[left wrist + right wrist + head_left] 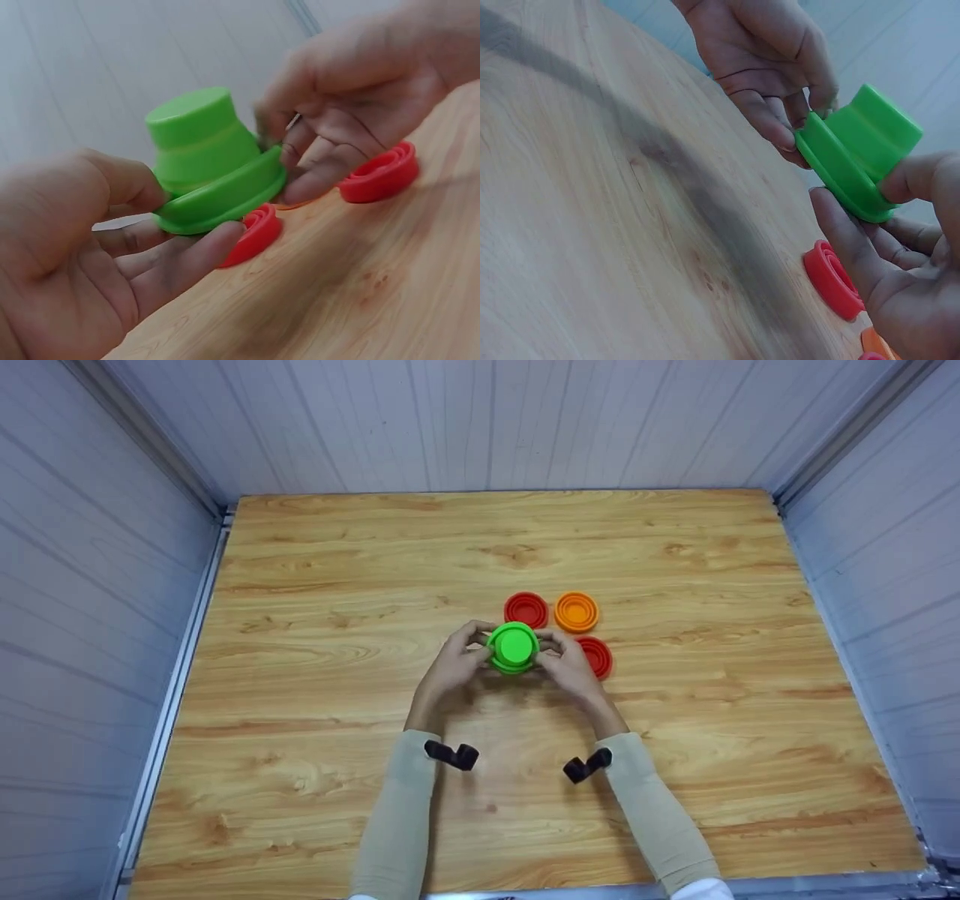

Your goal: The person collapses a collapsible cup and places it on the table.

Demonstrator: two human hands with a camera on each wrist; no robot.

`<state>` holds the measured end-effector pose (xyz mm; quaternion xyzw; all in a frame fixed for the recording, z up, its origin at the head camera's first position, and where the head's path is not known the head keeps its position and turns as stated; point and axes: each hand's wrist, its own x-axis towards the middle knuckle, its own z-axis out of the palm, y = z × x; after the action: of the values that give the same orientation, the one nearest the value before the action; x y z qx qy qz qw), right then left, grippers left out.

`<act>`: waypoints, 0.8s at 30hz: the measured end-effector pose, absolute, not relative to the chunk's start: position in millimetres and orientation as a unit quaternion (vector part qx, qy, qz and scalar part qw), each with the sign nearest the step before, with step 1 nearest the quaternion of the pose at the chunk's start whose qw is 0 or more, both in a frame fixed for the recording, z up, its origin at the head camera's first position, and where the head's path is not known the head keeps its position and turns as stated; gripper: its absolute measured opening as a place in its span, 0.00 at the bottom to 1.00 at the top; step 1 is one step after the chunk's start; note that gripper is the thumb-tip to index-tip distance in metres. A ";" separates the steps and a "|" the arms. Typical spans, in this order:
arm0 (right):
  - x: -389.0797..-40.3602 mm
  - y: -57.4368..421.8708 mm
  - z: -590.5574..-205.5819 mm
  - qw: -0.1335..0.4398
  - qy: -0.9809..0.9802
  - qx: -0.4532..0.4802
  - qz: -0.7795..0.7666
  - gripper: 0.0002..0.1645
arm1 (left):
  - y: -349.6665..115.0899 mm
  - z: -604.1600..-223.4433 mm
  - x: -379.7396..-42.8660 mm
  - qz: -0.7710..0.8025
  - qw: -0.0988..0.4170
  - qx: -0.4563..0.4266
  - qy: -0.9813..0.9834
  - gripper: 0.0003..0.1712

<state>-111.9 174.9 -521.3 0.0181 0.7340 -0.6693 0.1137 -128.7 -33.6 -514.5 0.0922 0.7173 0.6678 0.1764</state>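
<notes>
Green cup (pixel 514 647) sits between your two hands, lifted just off the tabletop (pixel 315 675); left hand (pixel 452 664) pinches its wide rim on one side, right hand (pixel 571 666) the opp. side, both equally near; narrow closed end up, axis approx. vertical; count: 1 green, 2 red flat cups (pixel 526 608) (pixel 598 656), 1 orange (pixel 577 611)

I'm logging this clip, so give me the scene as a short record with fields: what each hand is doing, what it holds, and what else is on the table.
left hand: left hand pinches the wide rim of the green cup
right hand: right hand pinches the opposite rim
held thing: green cup, upside down, extended, lifted off the wooden table
flat on table: two red cups, one orange cup, all collapsed
surroundings: pale panelled walls
</notes>
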 end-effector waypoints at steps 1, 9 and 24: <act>-111.8 175.2 -521.7 0.116 0.729 0.013 -0.675 0.23 | -34.5 -514.8 -128.8 0.675 0.182 0.093 0.709 0.20; -109.9 179.4 -523.6 0.138 0.683 -0.020 -0.717 0.26 | -37.0 -513.9 -127.6 0.709 0.213 0.070 0.669 0.19; -110.0 177.2 -521.1 0.170 0.614 0.006 -0.770 0.23 | -36.1 -512.7 -130.2 0.667 0.224 0.077 0.706 0.19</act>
<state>-110.0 177.2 -521.1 0.0060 0.6145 -0.7703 0.1704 -130.2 -36.1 -512.7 0.0769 0.7062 0.6673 0.2238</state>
